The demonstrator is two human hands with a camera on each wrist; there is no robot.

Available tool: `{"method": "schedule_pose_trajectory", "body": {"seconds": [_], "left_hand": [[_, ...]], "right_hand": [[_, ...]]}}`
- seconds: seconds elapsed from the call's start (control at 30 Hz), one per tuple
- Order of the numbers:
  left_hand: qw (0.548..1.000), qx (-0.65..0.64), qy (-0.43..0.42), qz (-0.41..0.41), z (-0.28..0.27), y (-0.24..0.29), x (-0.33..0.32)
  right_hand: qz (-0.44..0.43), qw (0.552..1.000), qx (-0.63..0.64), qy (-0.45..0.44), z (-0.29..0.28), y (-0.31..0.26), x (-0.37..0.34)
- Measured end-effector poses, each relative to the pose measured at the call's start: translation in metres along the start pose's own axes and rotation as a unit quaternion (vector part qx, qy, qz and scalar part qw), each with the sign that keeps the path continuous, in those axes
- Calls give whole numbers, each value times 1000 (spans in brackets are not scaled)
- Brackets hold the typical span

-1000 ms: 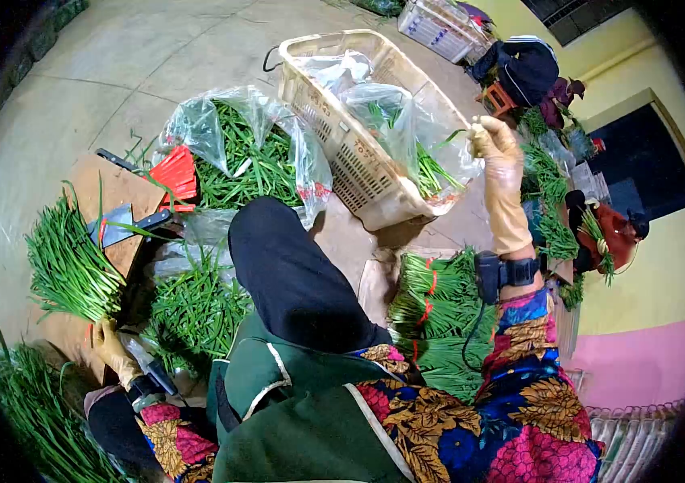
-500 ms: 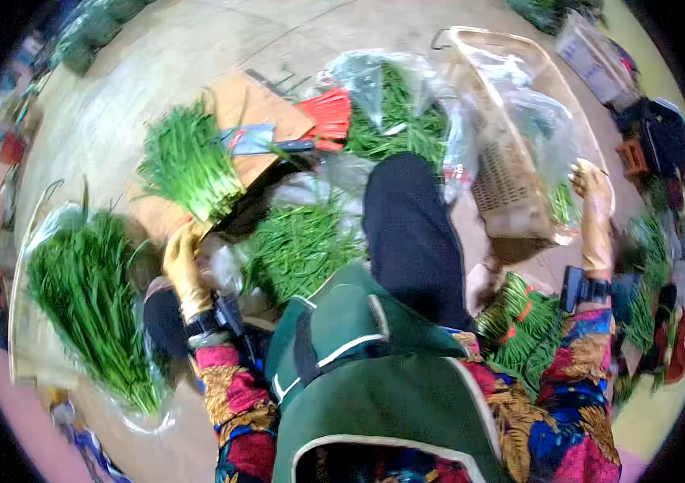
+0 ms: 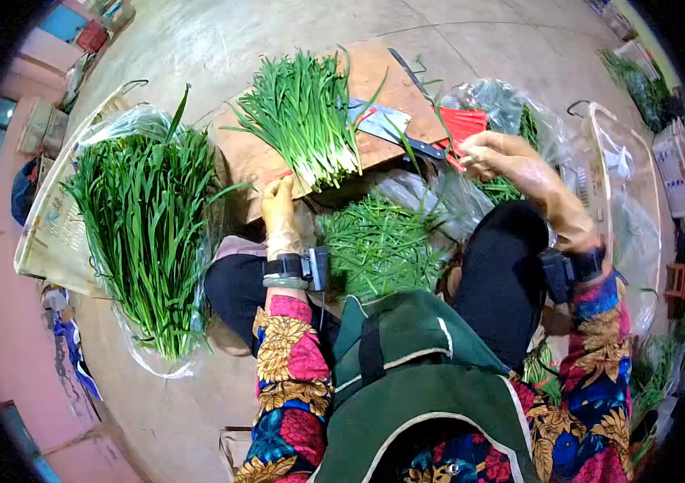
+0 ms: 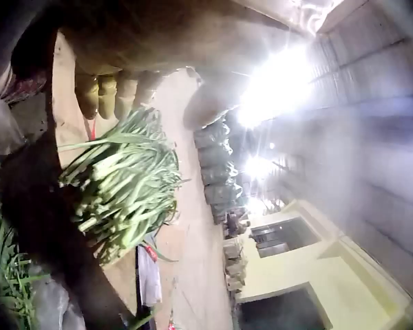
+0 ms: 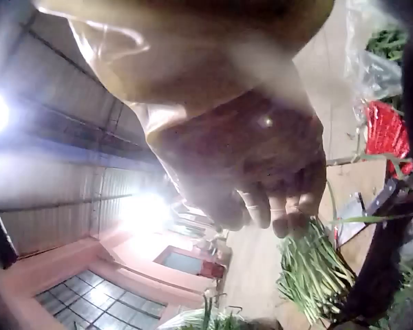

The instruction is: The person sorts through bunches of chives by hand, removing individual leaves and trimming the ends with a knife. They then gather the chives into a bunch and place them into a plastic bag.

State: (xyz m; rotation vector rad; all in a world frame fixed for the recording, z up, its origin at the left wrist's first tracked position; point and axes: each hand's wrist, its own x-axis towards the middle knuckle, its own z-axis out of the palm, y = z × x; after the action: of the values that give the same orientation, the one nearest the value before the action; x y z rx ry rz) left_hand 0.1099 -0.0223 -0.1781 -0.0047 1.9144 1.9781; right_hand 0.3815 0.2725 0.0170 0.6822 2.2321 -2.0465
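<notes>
A bundle of long green stalks [image 3: 298, 117] with pale ends lies on the wooden board [image 3: 386, 72]. My left hand [image 3: 280, 216] is at the board's near edge, just below the bundle; in the left wrist view its fingers [image 4: 107, 96] bend down beside a red strip [image 4: 91, 129], thumb apart. Whether they touch the strip is unclear. My right hand [image 3: 523, 173] is over the near end of the fanned red strips [image 3: 463, 122], fingers loosely bent, with nothing seen in them. A cleaver [image 3: 382, 121] lies right of the bundle.
Loose greens [image 3: 378, 245] lie between my knees. A bag of tall greens [image 3: 145, 233] stands left, by a pale crate [image 3: 56, 233]. Another crate [image 3: 600, 161] is at the right, beyond my knee [image 3: 507, 282]. A second knife [image 3: 407, 68] lies on the board's far edge.
My view has swung left. My right hand has come from the right-hand crate in to the red strips. My left hand has stayed by the bundle's pale end.
</notes>
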Motion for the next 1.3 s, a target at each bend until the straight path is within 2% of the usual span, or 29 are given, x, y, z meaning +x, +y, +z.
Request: {"method": "schedule_pose_trajectory", "body": {"seconds": [0.03,0.13,0.2,0.23,0.27,0.3,0.37,0.4,0.43,0.47,0.5,0.53,0.57,0.6,0.63,0.67,0.7,0.8,0.83,0.87,0.93,1.0,1.07,1.1,1.13,1.2,1.23,1.27,1.3], "left_hand": [[995,82,14,47,2,-21,17],[998,38,30,-46,24,2,10],[994,64,11,-89,12,-23,39],[991,74,3,-110,7,-34,53],[995,38,61,-74,23,-31,46],[995,53,69,-57,33,-24,47],[996,71,51,-17,30,-58,77],[996,70,53,-25,35,-61,84],[995,72,56,-33,39,-60,83],[997,72,36,-16,48,-52,76],[997,72,16,0,57,-41,69],[989,142,18,22,64,-45,65],[976,211,24,42,72,-41,60],[971,230,42,52,80,-38,52],[970,240,33,5,82,-38,55],[933,342,92,63,90,-40,48],[935,336,100,49,93,-41,46],[924,361,116,55,91,-58,51],[919,372,114,62,90,-58,53],[914,385,112,69,87,-55,53],[949,302,82,28,79,-49,53],[965,250,72,42,67,-56,57],[977,172,61,108,59,-47,54],[980,133,85,118,57,-54,57],[982,122,102,106,54,-52,55],[986,74,119,87,49,-37,46],[985,43,158,46,47,-36,46],[980,13,198,5,44,-34,46],[971,-16,237,-35,39,-33,47]], "right_hand": [[29,999,-17,-28,12,10,34],[75,994,-33,-68,48,62,130],[77,992,-93,-19,72,95,178],[26,999,-13,-22,85,114,198],[-26,997,68,-24,98,117,211],[46,996,68,-32,105,118,225],[64,996,64,19,124,109,234],[62,994,84,32,131,82,223],[130,988,81,14,137,31,200],[158,981,114,-6,144,57,218],[52,991,120,-21,156,100,241],[-56,990,124,-34,163,131,255],[-55,994,77,-49,168,130,254],[18,995,93,-8,176,129,255],[-53,997,56,-9,176,129,258],[-124,992,18,-12,176,128,258],[-94,987,124,-31,182,128,258],[-78,988,132,-27,180,119,254],[-38,993,107,-25,177,137,263],[-50,996,-40,-62,165,120,262],[16,998,-12,-60,163,100,255],[45,997,-20,-65,158,85,252],[55,997,27,-53,153,83,252],[109,988,90,-62,147,110,269],[105,993,41,-29,139,109,271],[70,965,253,-23,131,116,275],[84,992,-23,87,112,113,277],[37,990,5,135,103,116,268],[70,988,17,139,93,116,277]]}}
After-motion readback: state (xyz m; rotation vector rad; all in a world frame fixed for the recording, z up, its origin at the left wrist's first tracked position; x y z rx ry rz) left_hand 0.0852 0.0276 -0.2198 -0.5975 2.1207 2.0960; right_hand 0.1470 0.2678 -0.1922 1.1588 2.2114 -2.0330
